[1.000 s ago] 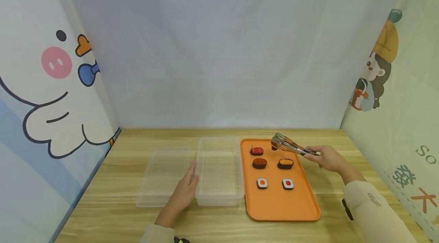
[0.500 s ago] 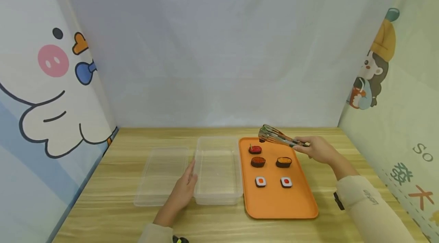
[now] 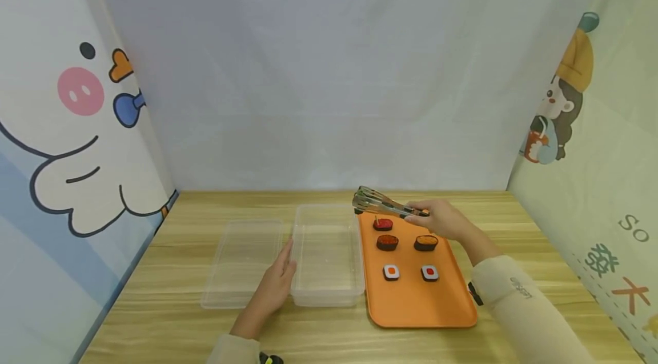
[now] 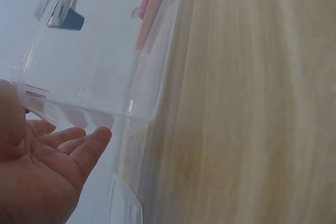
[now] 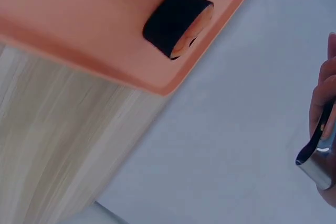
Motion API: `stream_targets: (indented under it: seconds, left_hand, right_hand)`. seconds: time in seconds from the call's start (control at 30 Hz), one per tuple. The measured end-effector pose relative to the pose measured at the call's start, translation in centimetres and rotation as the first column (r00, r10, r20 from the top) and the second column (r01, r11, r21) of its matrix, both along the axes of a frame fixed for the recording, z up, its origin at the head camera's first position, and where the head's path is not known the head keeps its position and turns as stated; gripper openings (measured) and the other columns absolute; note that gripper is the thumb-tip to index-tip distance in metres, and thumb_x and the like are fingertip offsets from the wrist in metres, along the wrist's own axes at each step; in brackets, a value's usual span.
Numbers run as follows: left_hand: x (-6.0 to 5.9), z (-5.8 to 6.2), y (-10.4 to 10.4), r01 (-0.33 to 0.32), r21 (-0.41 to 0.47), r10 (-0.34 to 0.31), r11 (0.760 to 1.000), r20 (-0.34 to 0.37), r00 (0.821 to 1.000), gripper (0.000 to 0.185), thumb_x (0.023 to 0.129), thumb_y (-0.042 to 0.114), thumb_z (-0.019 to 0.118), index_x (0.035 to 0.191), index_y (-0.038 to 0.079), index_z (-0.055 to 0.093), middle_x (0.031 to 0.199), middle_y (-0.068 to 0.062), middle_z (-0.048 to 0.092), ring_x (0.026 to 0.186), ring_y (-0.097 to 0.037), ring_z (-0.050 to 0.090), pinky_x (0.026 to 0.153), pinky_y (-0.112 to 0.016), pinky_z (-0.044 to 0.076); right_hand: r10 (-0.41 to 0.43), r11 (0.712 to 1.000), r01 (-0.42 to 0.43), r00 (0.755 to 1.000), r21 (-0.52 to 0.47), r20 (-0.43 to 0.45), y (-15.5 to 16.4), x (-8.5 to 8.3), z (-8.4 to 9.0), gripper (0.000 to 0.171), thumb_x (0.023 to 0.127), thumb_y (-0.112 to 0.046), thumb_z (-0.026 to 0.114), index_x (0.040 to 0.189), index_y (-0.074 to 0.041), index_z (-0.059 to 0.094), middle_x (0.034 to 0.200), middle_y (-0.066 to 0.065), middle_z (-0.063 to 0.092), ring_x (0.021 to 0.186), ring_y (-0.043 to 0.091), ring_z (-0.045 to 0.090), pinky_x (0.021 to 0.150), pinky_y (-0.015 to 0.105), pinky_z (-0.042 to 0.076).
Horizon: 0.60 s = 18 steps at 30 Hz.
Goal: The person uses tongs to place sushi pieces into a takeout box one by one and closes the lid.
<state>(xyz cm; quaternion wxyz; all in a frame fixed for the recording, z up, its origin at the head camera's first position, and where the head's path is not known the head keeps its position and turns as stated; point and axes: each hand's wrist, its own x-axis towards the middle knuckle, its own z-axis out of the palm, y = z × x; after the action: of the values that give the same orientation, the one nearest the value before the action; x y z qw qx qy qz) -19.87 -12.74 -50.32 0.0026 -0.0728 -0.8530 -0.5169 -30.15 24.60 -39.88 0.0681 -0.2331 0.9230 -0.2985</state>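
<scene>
My right hand (image 3: 430,216) grips metal tongs (image 3: 377,203) by their handle (image 5: 316,167). The tong tips pinch a small dark sushi piece (image 3: 357,211) above the far left corner of the orange tray (image 3: 416,301), close to the clear container (image 3: 329,290). On the tray lie a red-topped piece (image 3: 383,224), two roe-topped pieces (image 3: 387,242) (image 3: 426,243) and two rolls (image 3: 391,272) (image 3: 429,273). My left hand (image 3: 281,279) rests with straight fingers (image 4: 79,148) against the container's left wall (image 4: 100,66). Through that wall the tong tips and the dark piece (image 4: 71,20) show.
A clear lid (image 3: 241,264) lies flat just left of the container. The wooden table (image 3: 514,221) is walled by a white backdrop and cartoon-printed side panels. Bare wood runs along the front edge and right of the tray.
My right hand has carried the tongs and the dark piece leftwards, from the tray's far right part to its far left corner beside the container. The left hand has stayed put.
</scene>
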Motion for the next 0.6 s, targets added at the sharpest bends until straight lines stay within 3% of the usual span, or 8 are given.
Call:
stream_targets:
  seconds: [0.17,0.27,0.4,0.5,0.6]
  left_hand:
    - [0.0,0.0,-0.1,-0.002,0.001,0.002,1.0,-0.001,1.0,0.052,0.106,0.013,0.035,0.154,0.0,0.018,0.152,-0.029,0.025,0.133,-0.049,0.031,0.109,-0.058,0.024]
    - [-0.1,0.0,-0.1,-0.002,0.002,0.002,1.0,-0.004,1.0,0.052,0.106,0.013,0.035,0.154,0.0,0.018,0.151,-0.029,0.026,0.133,-0.049,0.032,0.109,-0.058,0.024]
    - [-0.1,0.0,-0.1,-0.011,-0.005,0.011,1.0,-0.007,1.0,0.052,0.106,0.013,0.036,0.154,0.0,0.02,0.151,-0.029,0.027,0.133,-0.049,0.032,0.109,-0.058,0.024]
    - [-0.1,-0.1,-0.1,-0.017,-0.015,0.017,1.0,-0.004,1.0,0.052,0.106,0.013,0.036,0.154,0.0,0.02,0.151,-0.028,0.027,0.133,-0.048,0.032,0.109,-0.058,0.024]
    - [-0.2,-0.1,-0.2,-0.019,-0.017,0.019,1.0,-0.003,1.0,0.052,0.106,0.013,0.036,0.154,-0.001,0.02,0.151,-0.028,0.027,0.134,-0.047,0.031,0.11,-0.057,0.024]
  right_hand:
    - [0.008,1.0,-0.008,1.0,0.005,0.021,-2.5,-0.1,-0.3,0.055,0.098,-0.034,0.061,0.14,-0.001,0.052,0.111,0.02,0.065,0.048,0.017,0.048,0.045,0.031,0.041]
    - [-0.001,1.0,0.0,0.999,0.026,0.037,-3.9,-0.2,-0.5,0.056,0.096,-0.038,0.061,0.141,-0.006,0.052,0.085,0.013,0.068,0.049,0.015,0.049,0.045,0.03,0.04]
    - [0.01,1.0,-0.011,0.999,0.026,0.033,-5.4,-0.2,-0.8,0.056,0.095,-0.039,0.062,0.14,-0.007,0.054,0.084,0.01,0.068,0.047,0.012,0.042,0.048,0.03,0.04]
    - [0.028,0.999,-0.028,0.999,0.016,0.026,-6.5,-0.2,-1.0,0.053,0.096,-0.036,0.062,0.139,-0.006,0.055,0.101,0.01,0.069,0.043,0.01,0.031,0.048,0.029,0.038]
    - [0.025,0.999,-0.026,0.999,0.03,0.038,-7.5,-0.2,-1.1,0.052,0.097,-0.036,0.061,0.141,-0.009,0.054,0.1,0.013,0.069,0.041,0.009,0.025,0.045,0.027,0.034]
